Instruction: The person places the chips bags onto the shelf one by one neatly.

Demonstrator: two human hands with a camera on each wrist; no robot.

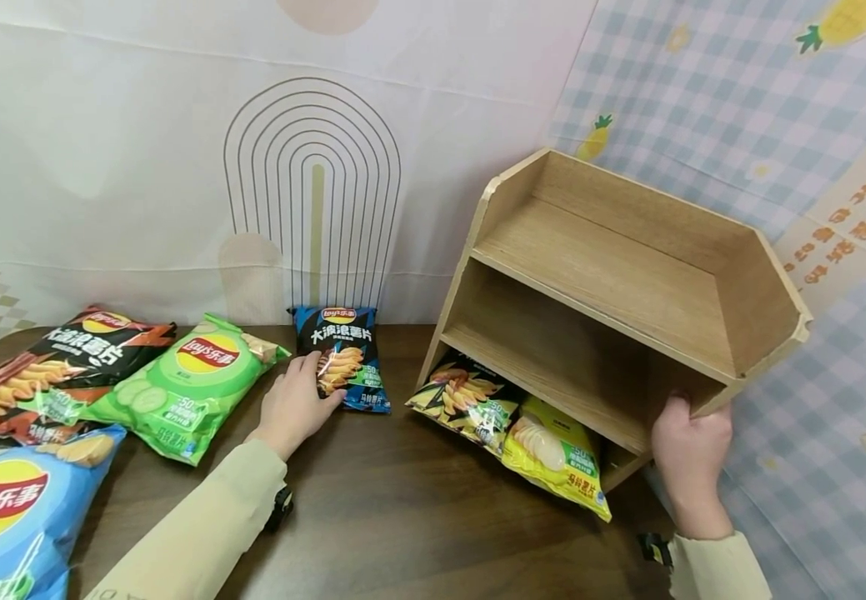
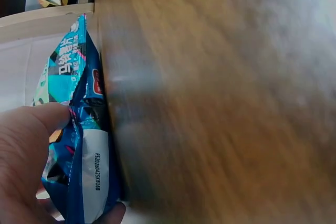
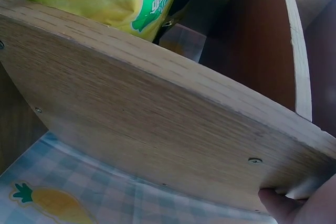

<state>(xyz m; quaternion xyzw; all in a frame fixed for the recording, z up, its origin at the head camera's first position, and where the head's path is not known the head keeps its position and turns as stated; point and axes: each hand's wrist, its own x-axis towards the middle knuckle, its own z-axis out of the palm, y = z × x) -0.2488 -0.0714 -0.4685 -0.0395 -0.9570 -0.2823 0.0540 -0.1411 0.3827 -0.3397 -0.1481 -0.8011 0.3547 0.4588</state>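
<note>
My left hand (image 1: 297, 408) holds a black-and-blue bag of chips (image 1: 361, 354) that lies against the back wall. In the left wrist view the thumb presses one face of this bag (image 2: 86, 145) and fingertips show at its lower end. My right hand (image 1: 691, 458) grips the right side panel of a wooden shelf (image 1: 620, 250), whose outer face (image 3: 131, 98) fills much of the right wrist view. The shelf stands at an angle. In its lowest compartment sit a black-and-yellow chip bag (image 1: 470, 400) and a yellow chip bag (image 1: 553, 454), both jutting out at the front.
On the left of the brown table (image 1: 372, 508) lie a black-and-red chip bag (image 1: 65, 362), a green one (image 1: 185, 392) and a light blue one (image 1: 27, 508). A white cloth wall (image 1: 140, 167) runs behind; a checkered cloth (image 1: 703, 100) hangs at the right.
</note>
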